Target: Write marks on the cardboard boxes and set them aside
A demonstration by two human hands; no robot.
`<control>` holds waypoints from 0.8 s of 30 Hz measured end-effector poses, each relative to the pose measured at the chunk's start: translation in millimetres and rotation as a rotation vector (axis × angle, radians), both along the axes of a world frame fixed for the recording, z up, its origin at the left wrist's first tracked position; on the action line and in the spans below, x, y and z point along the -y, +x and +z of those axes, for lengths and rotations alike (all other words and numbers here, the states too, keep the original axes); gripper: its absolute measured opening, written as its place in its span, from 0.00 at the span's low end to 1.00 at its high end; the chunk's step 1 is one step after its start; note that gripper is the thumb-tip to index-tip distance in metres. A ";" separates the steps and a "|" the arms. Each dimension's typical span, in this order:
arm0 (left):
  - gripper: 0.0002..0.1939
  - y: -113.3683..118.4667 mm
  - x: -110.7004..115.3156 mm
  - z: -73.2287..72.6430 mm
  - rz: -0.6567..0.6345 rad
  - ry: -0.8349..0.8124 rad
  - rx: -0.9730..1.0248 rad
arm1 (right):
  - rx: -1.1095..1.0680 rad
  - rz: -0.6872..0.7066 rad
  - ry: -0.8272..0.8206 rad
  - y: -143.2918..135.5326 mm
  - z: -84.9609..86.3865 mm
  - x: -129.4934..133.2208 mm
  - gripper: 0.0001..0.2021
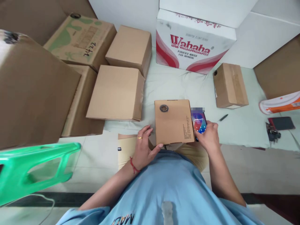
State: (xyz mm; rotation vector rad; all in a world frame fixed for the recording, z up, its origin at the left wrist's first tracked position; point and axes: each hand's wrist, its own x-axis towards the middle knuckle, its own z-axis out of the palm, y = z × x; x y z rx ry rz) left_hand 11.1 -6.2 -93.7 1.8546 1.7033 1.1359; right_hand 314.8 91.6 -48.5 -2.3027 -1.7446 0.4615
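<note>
A small brown cardboard box [173, 125] lies in front of me at the near edge of the cloth-covered table, with a dark round mark and fine print on its top. My left hand [144, 150] is beside the box's lower left corner, its fingers apart and the thumb at the near edge. At the box's right side, my right hand [209, 136] grips a smartphone [198, 120] whose lit screen faces up. Part of the phone is hidden by my fingers. A dark pen [222, 117] lies just beyond that hand.
Several cardboard boxes [117, 90] crowd the left. A white and red Wahaha carton [189, 47] stands at the back. To the right are another brown box [231, 86], a dark phone-like object [281, 123] and keys [273, 134]. A green plastic stool [65, 162] stands at lower left.
</note>
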 end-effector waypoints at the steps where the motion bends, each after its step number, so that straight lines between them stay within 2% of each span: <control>1: 0.33 -0.9 1.8 0.9 0.021 -0.030 0.031 | -0.011 0.049 0.062 -0.7 0.4 0.5 0.39; 4: 0.35 -3.6 6.0 6.0 0.101 -0.239 0.203 | -0.144 0.147 0.236 -4.3 8.7 3.5 0.37; 8: 0.46 -0.7 3.6 18.0 0.133 -0.639 0.608 | -0.406 0.291 0.109 -20.5 22.7 13.5 0.33; 11: 0.53 6.2 -2.5 27.2 0.112 -0.774 0.874 | -0.439 0.358 0.079 -35.9 24.3 23.5 0.35; 13: 0.51 10.4 -5.3 32.0 0.128 -0.772 0.961 | -0.509 0.345 0.066 -43.1 23.4 29.8 0.38; 17: 0.43 15.8 -4.1 37.7 0.183 -0.704 1.101 | -0.797 0.263 -0.043 -47.5 25.5 39.8 0.41; 20: 0.41 20.6 -1.4 39.6 0.115 -0.651 1.113 | -0.969 0.191 -0.061 -43.5 30.0 44.1 0.40; 22: 0.41 24.7 -2.8 39.3 -0.005 -0.605 1.076 | -1.020 0.099 0.038 -34.9 34.9 42.2 0.37; 24: 0.38 27.9 -8.5 36.4 -0.127 -0.510 0.961 | -1.020 -0.025 0.255 -17.4 44.2 32.3 0.32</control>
